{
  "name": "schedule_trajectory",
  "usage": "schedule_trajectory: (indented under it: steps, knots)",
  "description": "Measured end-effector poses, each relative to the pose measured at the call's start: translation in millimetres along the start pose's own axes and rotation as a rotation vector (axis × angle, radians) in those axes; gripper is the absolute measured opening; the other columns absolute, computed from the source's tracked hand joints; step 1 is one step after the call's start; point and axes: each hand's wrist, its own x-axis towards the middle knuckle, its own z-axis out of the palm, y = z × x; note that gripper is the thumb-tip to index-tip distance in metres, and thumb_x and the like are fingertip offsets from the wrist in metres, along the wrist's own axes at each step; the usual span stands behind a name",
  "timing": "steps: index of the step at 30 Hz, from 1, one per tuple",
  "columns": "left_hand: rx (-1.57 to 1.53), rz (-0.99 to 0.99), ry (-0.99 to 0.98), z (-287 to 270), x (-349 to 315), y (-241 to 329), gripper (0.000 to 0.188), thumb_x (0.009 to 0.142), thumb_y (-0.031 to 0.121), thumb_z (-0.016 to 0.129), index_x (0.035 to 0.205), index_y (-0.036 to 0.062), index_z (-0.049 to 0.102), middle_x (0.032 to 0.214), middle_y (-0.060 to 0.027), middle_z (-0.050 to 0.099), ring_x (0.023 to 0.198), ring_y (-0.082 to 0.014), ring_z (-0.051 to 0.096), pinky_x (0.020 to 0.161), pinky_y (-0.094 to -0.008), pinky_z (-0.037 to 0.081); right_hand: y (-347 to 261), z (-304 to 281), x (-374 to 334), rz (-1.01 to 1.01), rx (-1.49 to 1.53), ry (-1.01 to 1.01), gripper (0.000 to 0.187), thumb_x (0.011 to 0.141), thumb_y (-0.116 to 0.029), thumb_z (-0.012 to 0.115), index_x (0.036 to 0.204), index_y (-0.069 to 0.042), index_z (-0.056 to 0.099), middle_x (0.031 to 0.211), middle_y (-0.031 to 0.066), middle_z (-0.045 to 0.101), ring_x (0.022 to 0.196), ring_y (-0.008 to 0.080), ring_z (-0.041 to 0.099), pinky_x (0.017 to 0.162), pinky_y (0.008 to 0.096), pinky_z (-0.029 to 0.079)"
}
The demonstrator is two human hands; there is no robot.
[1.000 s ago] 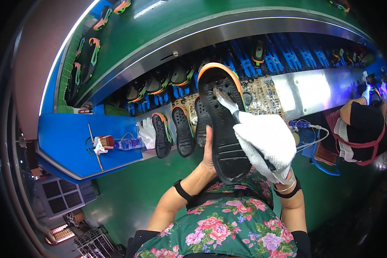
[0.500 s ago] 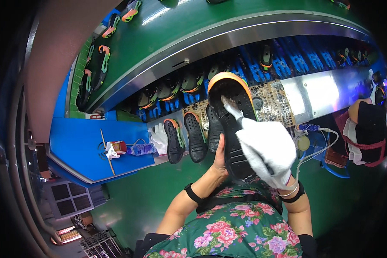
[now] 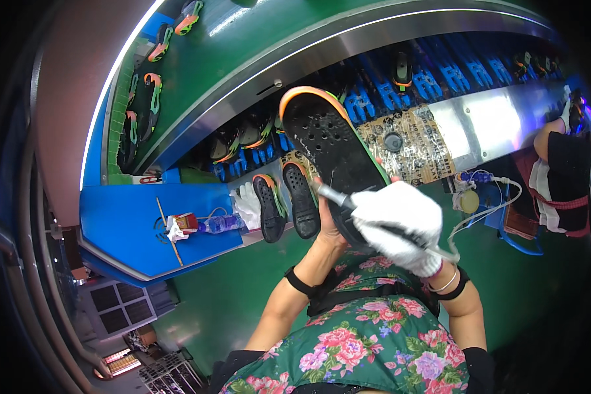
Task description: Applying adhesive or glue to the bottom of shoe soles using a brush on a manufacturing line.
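My bare left hand [image 3: 328, 223] grips a large black shoe sole [image 3: 338, 144] by its near part, its fingers partly hidden behind it. The sole is tilted up, inner face toward me, with round holes and an orange and green rim at the far end. In a white glove, my right hand [image 3: 397, 223] is closed around a brush [image 3: 335, 196]. The brush's brownish tip is at the sole's left edge, close to my left fingers; whether it touches cannot be made out. Two similar soles, one [image 3: 269, 209] farther left and another [image 3: 301, 200] nearer, rest on the bench.
A blue side table [image 3: 131, 223] at left bears a plastic bottle [image 3: 220, 224], a red box and a stick. A white glove [image 3: 247, 205] lies beside it. Behind are blue holders [image 3: 391, 95] and a green conveyor [image 3: 243, 59]. A thin hose [image 3: 486, 217] and another person [image 3: 558, 177] are at right.
The brush has moved from the sole's far, holed end down to its left edge, nearer me. The held sole has shifted left and leans more to the left.
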Motion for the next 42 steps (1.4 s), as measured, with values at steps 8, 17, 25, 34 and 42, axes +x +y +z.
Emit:
schedule_trajectory:
  steps: [8,17,25,34,42]
  knots:
    - [-0.180,-0.063,-0.295,5.0,15.1,10.3,0.116,0.083,0.093,0.039,0.156,0.0040,0.032,0.140,-0.0352,0.054,0.114,-0.0446,0.067,0.100,-0.0586,0.055,0.2,14.2,-12.3,-0.068,-0.012,-0.015,0.030,0.078,-0.001,0.080,0.107,-0.010,0.079,0.107,0.0110,0.077,0.093,0.0267,0.073,0.082,0.0386,0.057]
    - [-0.229,0.022,-0.254,5.7,19.6,18.4,0.109,0.082,0.092,0.044,0.155,0.0118,0.037,0.139,-0.0326,0.056,0.108,-0.0475,0.068,0.092,-0.0589,0.058,4.8,13.0,-19.7,-0.190,-0.072,-0.088,0.039,0.073,-0.002,0.081,0.112,-0.009,0.078,0.109,0.0096,0.077,0.091,0.0258,0.073,0.075,0.0352,0.057]
    - [-0.247,0.018,-0.286,0.8,26.3,25.9,0.106,0.082,0.090,0.047,0.151,0.0107,0.042,0.135,-0.0354,0.057,0.107,-0.0505,0.067,0.090,-0.0603,0.058,9.5,8.4,-29.1,-0.182,-0.099,-0.138,0.035,0.073,-0.003,0.082,0.107,-0.011,0.078,0.108,0.0098,0.077,0.089,0.0271,0.073,0.077,0.0367,0.058]
    - [-0.091,0.134,-0.215,-5.3,25.7,31.8,0.104,0.083,0.084,0.057,0.157,0.0136,0.036,0.149,-0.0250,0.048,0.121,-0.0494,0.058,0.094,-0.0608,0.057,18.2,2.1,-24.5,-0.140,-0.035,-0.089,0.030,0.074,-0.004,0.085,0.102,-0.011,0.079,0.104,0.0096,0.077,0.086,0.0264,0.073,0.074,0.0354,0.058]
    - [-0.114,-0.033,-0.382,-10.7,21.2,41.2,0.117,0.080,0.081,0.064,0.163,0.0084,0.023,0.160,-0.0259,0.034,0.129,-0.0543,0.052,0.101,-0.0612,0.054,24.6,-4.6,-17.6,-0.035,0.178,-0.138,0.028,0.076,-0.004,0.081,0.103,-0.010,0.078,0.104,0.0088,0.078,0.084,0.0262,0.073,0.077,0.0365,0.057]
